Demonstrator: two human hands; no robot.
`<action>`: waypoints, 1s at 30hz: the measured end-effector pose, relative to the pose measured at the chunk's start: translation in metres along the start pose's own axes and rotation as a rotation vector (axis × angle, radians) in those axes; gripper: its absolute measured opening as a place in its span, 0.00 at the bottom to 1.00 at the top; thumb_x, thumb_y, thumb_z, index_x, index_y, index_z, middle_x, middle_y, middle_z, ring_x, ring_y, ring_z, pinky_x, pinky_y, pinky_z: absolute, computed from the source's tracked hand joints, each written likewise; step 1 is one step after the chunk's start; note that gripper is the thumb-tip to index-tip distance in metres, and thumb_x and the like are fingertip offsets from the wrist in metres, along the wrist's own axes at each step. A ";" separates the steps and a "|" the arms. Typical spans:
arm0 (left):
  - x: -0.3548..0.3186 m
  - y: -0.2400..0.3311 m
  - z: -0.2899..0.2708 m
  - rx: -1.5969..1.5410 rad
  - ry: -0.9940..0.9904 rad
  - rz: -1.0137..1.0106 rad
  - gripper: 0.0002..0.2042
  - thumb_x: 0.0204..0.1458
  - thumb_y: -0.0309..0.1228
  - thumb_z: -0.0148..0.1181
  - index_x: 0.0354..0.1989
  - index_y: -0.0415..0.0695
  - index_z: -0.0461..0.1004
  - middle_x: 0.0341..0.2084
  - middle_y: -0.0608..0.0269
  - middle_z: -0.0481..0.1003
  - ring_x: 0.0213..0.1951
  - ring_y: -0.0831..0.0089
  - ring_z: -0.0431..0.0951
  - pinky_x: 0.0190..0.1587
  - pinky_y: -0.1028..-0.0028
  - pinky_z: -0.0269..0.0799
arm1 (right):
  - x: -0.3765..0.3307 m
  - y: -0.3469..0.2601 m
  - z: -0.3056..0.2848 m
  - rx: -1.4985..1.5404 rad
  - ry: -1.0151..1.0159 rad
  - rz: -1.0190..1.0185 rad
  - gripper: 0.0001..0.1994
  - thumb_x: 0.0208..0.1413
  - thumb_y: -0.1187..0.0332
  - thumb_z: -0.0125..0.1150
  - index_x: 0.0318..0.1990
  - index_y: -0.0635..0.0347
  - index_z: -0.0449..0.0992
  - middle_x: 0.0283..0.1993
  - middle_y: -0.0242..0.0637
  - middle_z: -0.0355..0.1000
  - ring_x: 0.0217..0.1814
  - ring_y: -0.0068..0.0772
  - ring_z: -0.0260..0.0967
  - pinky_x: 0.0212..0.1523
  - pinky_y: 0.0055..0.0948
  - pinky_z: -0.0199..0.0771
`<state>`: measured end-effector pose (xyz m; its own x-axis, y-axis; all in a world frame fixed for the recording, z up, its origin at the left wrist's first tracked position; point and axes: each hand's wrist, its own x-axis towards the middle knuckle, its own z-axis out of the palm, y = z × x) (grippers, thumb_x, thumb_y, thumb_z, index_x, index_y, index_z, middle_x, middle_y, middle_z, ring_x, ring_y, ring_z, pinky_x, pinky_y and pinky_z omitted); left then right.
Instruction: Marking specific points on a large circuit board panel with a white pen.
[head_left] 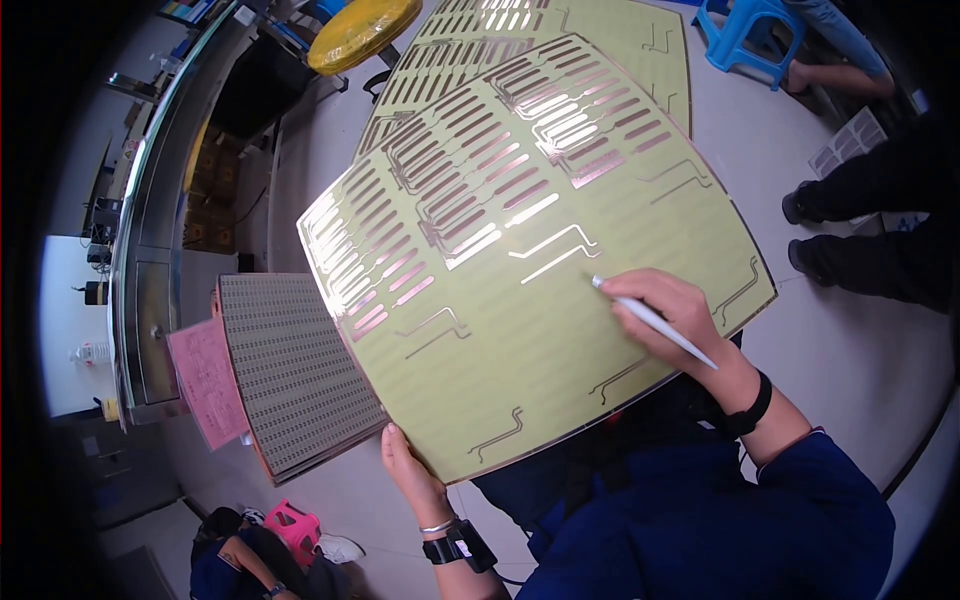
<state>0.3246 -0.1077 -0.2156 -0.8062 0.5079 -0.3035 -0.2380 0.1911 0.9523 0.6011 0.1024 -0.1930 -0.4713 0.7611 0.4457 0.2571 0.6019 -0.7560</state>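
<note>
One large yellow-green panel [560, 345] lies before the person; the left hand [414, 476] meets its left edge, that grip too hidden to tell; the right hand [676, 306] pinches a white pen [655, 323]. Light pressure and a steadied edge should serve best.

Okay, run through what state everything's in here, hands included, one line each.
Front green panel: copper-patterned side facing the camera
White pen-like tool: slanted, tip over the front green panel, contact unclear
Left hand: gripping the front green panel's edge
Right hand: closed around the tool
Rear green panel: partly hidden
Gridded board: partly hidden
Pink sheet: jutting past the gridded board
Blue stool: upright
</note>
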 end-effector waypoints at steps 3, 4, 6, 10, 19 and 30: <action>-0.002 0.001 -0.003 -0.004 -0.019 0.003 0.12 0.63 0.35 0.43 0.40 0.38 0.70 0.35 0.66 0.74 0.37 0.81 0.72 0.42 0.78 0.69 | 0.009 -0.004 -0.004 -0.270 -0.029 0.028 0.16 0.47 0.76 0.60 0.46 0.60 0.75 0.41 0.43 0.74 0.45 0.40 0.73 0.45 0.34 0.74; -0.002 0.002 -0.001 -0.003 -0.015 -0.003 0.12 0.63 0.35 0.44 0.40 0.38 0.70 0.35 0.65 0.74 0.37 0.80 0.73 0.42 0.78 0.69 | 0.011 -0.005 0.001 -0.264 -0.032 0.025 0.16 0.47 0.76 0.60 0.46 0.60 0.75 0.41 0.43 0.74 0.45 0.40 0.73 0.45 0.34 0.74; -0.002 0.004 0.000 -0.002 -0.023 -0.011 0.13 0.63 0.35 0.44 0.40 0.38 0.70 0.35 0.65 0.74 0.38 0.80 0.73 0.42 0.79 0.69 | 0.013 -0.010 0.019 -0.583 -0.163 -0.175 0.17 0.49 0.70 0.59 0.49 0.59 0.74 0.47 0.44 0.72 0.53 0.41 0.68 0.50 0.37 0.70; 0.000 -0.001 -0.003 -0.018 -0.042 -0.004 0.13 0.63 0.36 0.44 0.40 0.38 0.70 0.36 0.64 0.75 0.38 0.80 0.73 0.42 0.79 0.69 | -0.032 -0.063 0.070 0.288 -0.889 -0.305 0.13 0.50 0.68 0.56 0.45 0.55 0.74 0.44 0.44 0.70 0.56 0.48 0.65 0.53 0.43 0.67; 0.003 -0.001 -0.009 0.018 -0.089 -0.026 0.13 0.63 0.37 0.44 0.39 0.39 0.70 0.33 0.66 0.75 0.34 0.81 0.73 0.38 0.79 0.70 | -0.035 -0.064 0.018 0.677 -1.306 0.007 0.16 0.62 0.64 0.48 0.55 0.58 0.68 0.46 0.41 0.75 0.46 0.42 0.74 0.46 0.33 0.73; 0.025 0.047 0.000 0.269 0.058 0.276 0.15 0.60 0.33 0.51 0.52 0.42 0.68 0.39 0.63 0.72 0.34 0.79 0.71 0.39 0.81 0.66 | -0.057 -0.017 -0.059 0.424 -0.282 0.192 0.08 0.58 0.68 0.56 0.36 0.63 0.78 0.33 0.39 0.76 0.29 0.30 0.72 0.32 0.26 0.72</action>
<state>0.2926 -0.0861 -0.1784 -0.8510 0.5245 -0.0274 0.1364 0.2710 0.9529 0.6731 0.0631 -0.1770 -0.6722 0.7184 0.1788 0.0255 0.2639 -0.9642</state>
